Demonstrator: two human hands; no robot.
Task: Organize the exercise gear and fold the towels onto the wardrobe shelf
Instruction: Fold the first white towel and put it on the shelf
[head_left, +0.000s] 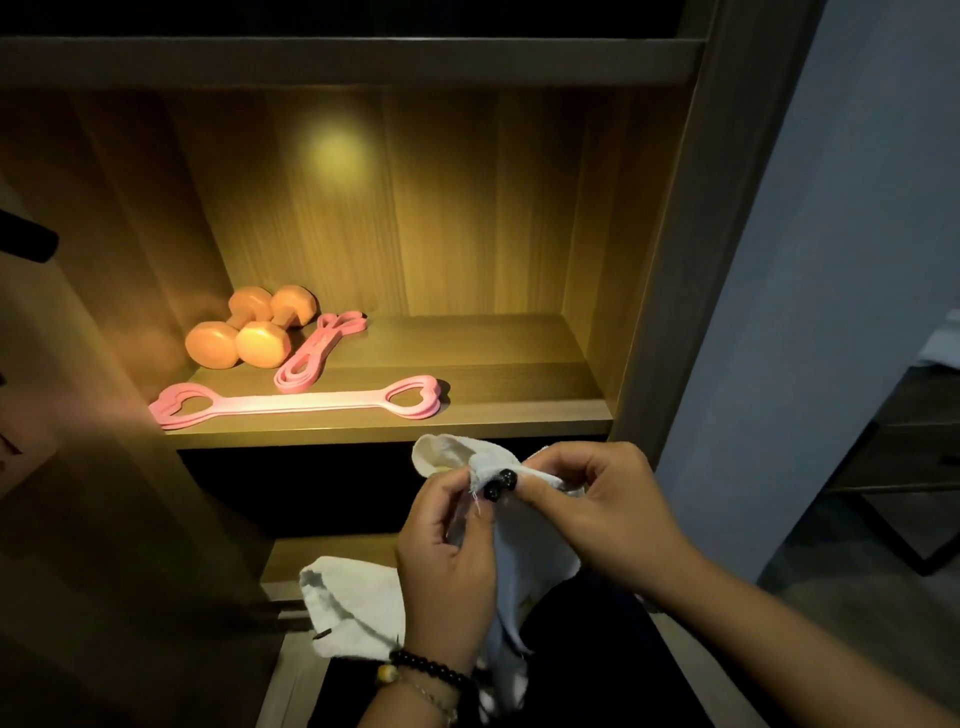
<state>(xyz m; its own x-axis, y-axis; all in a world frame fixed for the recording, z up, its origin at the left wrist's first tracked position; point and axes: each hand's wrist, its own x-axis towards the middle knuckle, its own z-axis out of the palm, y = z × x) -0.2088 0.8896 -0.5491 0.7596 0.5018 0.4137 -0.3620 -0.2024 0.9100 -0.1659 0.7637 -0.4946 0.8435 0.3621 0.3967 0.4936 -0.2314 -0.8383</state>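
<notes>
In front of the lit wardrobe shelf (519, 415) I hold a white towel (524, 561). My left hand (447, 566) and my right hand (597, 499) both pinch its upper edge, thumbs close together, and the cloth hangs down between them. On the shelf's left part lie two orange dumbbells (249, 332). A folded pink resistance band (317, 353) is beside them. A long pink stretch band with heart-shaped loops (301, 402) lies along the front edge. A second white towel (348, 597) lies on a lower shelf.
The wardrobe's right side panel (670, 260) stands next to a blue-grey wall (810, 260). A dark table (904, 441) is at the far right. The left door edge carries a dark handle (26, 239). The shelf's right half is bare wood.
</notes>
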